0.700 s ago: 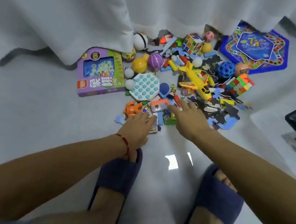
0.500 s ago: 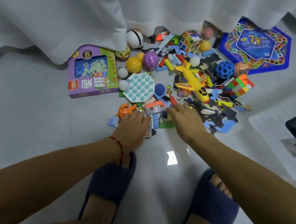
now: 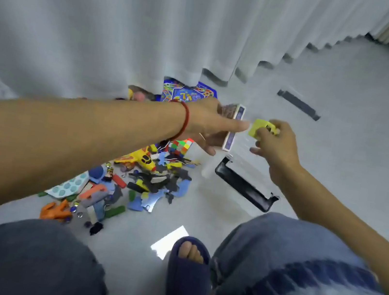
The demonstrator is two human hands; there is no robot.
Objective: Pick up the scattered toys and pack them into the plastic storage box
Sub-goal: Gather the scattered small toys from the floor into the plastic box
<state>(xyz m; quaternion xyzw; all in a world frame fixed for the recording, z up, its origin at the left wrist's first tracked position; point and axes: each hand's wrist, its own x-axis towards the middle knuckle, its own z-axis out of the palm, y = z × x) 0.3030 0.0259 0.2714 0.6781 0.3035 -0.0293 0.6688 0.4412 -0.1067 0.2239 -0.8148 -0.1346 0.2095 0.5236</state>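
Left grip (image 3: 207, 124) clasps a card box (image 3: 233, 128); right grip (image 3: 274, 144) pinches a yellow toy (image 3: 257, 129) beside it.

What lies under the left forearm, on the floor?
Under the left forearm the toy pile shows partly: a yellow plane, a teal bubble board, an orange toy. The rest of the pile is covered by the arm.

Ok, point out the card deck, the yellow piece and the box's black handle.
card deck (image 3: 234, 128), head view, its side face.
yellow piece (image 3: 257, 128), head view, its flat left part.
black handle (image 3: 243, 187), head view, middle of the bar.
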